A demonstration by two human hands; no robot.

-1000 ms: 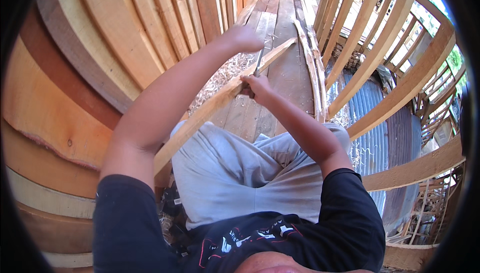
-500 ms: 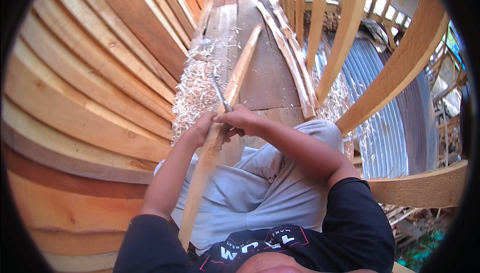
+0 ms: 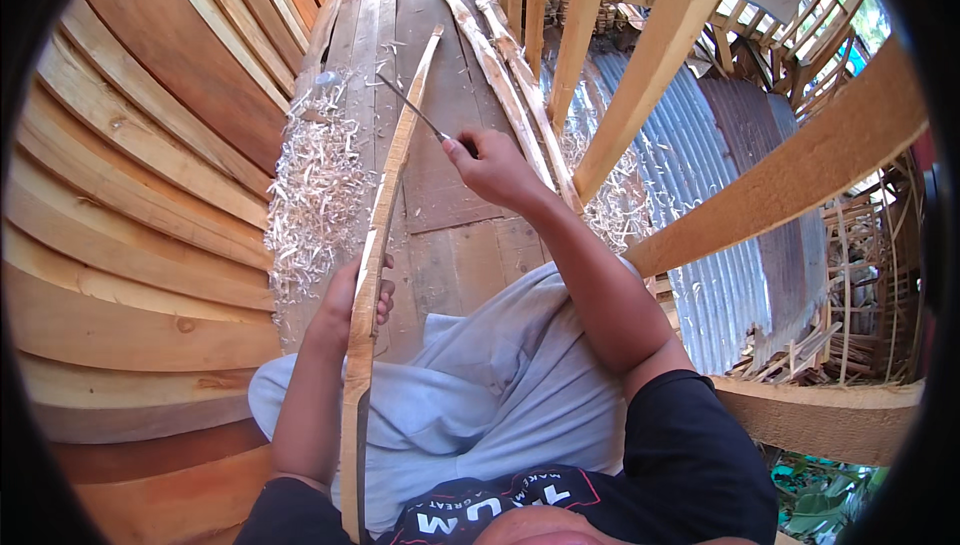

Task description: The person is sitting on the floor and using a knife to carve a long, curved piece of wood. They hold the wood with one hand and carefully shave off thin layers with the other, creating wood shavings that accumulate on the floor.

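A long, narrow wooden stick (image 3: 393, 167) runs from beside my torso, over my lap and out above the floorboards. My left hand (image 3: 343, 300) is closed around its middle, with fingertips showing on the right side. A pale, freshly cut patch lies on the stick by that hand. In my right hand (image 3: 495, 170) is a knife (image 3: 412, 105), its thin dark blade pointing forward and left across the stick's far part. The knife's handle is hidden in my fist. Whether the blade touches the stick I cannot tell.
Curled wood shavings (image 3: 318, 195) are heaped on the floorboards (image 3: 450, 207) at left. A plank wall (image 3: 150, 185) rises beside them. Two rough wooden poles (image 3: 500, 75) lie to the right, along upright railing slats (image 3: 655, 65). Beyond the slats is corrugated metal sheeting (image 3: 690, 160).
My hands, close together at the stick before, are now apart. My right hand has moved forward with the knife; my left hand has slid back along the stick. The view has shifted too.
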